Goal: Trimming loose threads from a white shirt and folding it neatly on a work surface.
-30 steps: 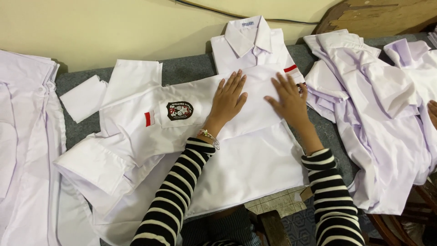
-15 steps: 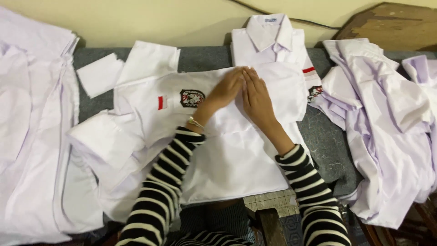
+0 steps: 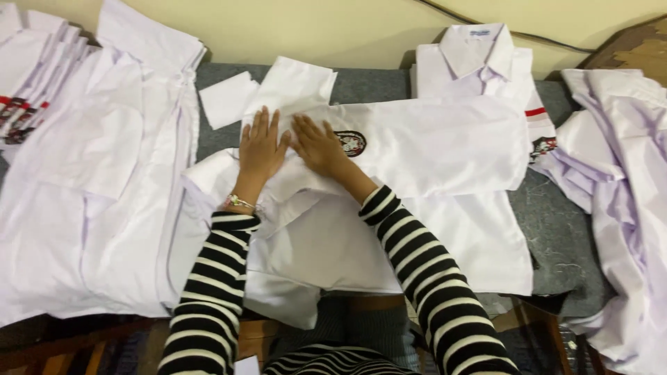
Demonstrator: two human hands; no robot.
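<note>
Both hands are flat on a white shirt [image 3: 417,160] spread sideways across the grey counter [image 3: 368,83]. The left hand [image 3: 262,149] and right hand [image 3: 321,147] sit side by side, nearly touching, pressing down on the shirt's left part, just left of the dark crest badge [image 3: 351,142]. Fingers of both are open and stretched out, palms down, not pinching or gripping anything, just resting on the cloth. The shirt's long axis runs left to right across the view, so most of the fabric stretches away to the right of the hands, and the right hand is the nearer one to that long stretch and to the badge. The left hand is closer to the folded sleeve [image 3: 295,87] that pokes up toward the wall. Striped black-and-white sleeves on both arms, a thin bracelet [image 3: 240,203] on the left wrist. Around it: a folded shirt with collar [image 3: 479,59] up top right, a loose heap of white shirts [image 3: 618,160] on the right, another pile of white shirts [image 3: 90,167] on the left, and a small white cloth piece [image 3: 226,101] lying near the sleeve.
</note>
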